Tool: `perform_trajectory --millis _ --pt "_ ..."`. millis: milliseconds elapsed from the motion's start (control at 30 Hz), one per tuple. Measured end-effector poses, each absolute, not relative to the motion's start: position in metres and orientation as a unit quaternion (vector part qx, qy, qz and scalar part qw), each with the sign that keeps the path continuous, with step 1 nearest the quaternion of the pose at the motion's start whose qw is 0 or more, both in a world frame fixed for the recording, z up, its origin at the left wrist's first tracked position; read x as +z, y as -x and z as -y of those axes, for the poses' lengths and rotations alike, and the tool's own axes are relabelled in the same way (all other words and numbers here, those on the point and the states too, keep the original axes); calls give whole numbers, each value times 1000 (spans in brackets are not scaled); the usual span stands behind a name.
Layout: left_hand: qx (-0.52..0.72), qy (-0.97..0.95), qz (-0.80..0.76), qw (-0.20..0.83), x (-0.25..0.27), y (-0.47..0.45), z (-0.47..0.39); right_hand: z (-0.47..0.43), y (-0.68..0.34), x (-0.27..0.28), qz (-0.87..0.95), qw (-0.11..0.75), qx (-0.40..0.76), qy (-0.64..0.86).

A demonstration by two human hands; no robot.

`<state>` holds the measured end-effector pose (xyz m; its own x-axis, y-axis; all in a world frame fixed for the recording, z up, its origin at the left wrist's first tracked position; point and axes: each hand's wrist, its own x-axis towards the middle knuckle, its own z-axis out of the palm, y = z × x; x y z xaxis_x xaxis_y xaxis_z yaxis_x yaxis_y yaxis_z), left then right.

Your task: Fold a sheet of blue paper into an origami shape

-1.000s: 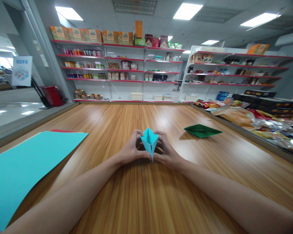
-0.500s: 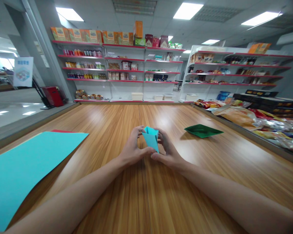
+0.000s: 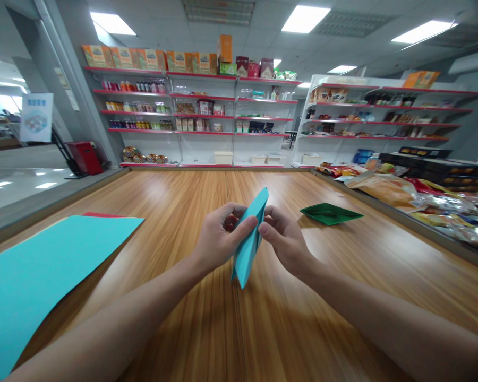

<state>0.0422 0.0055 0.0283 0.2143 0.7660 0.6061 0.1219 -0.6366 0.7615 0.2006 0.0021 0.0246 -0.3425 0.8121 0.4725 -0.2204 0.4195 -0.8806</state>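
Observation:
A folded piece of light-blue paper (image 3: 247, 253), long and pointed at its lower end, is held tilted above the wooden table (image 3: 175, 329). My left hand (image 3: 225, 233) grips its left side, thumb pressed across the front face. On the other side my right hand (image 3: 284, 236) pinches the paper's right edge between thumb and fingers. Some fingertips of both hands are hidden behind the paper. To the right lies a green folded paper boat (image 3: 331, 213), apart from my hands.
Light-blue sheets (image 3: 56, 265) lie at the left, with a red sheet (image 3: 103, 215) showing beneath. Packaged snacks (image 3: 414, 199) and black boxes (image 3: 438, 167) are heaped beyond the table's right edge. Stocked shelves (image 3: 199, 132) stand behind the table.
The light-blue paper has turned from an open cup-like shape to a long, narrow, slanted one. Both hands have shifted their hold on it. The green paper boat stays in place.

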Motion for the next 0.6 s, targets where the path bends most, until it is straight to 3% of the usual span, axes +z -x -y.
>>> perform_trajectory --millis 200,600 --pt "539 -781 -299 103 33 -43 -1 3 -199 37 635 532 506 242" --pt "484 -843 -235 -27 35 -42 2 -5 -204 33 592 566 522 239"
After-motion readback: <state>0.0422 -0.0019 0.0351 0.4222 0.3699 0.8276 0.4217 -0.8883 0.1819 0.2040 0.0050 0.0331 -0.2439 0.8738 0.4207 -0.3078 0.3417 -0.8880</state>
